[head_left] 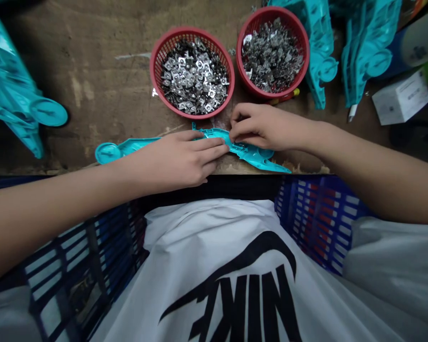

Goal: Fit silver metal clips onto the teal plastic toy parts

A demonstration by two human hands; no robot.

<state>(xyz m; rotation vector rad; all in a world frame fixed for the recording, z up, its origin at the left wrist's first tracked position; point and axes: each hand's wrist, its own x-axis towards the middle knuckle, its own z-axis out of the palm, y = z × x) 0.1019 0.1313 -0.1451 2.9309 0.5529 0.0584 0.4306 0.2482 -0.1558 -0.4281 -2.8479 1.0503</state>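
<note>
Piece: teal plastic piece (248,153) lying across the edge of the wooden bench (92,95)
Left hand (178,159): open, fingers flat over the piece
Right hand (267,127): fingertips pinching the piece
Beyond: red basket (192,73) of metal clips, second red basket (273,52), more teal pieces (367,52)
Below: blue crate (317,213)

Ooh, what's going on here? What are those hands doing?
A person is working at a worn wooden bench. Their left hand lies across a long teal plastic moulded part, and their right hand has its fingers curled onto it. Just beyond sit a round red plastic basket of dark and silver metal pieces and another red basket of silver metal pieces. More teal parts lie nearby.
</note>
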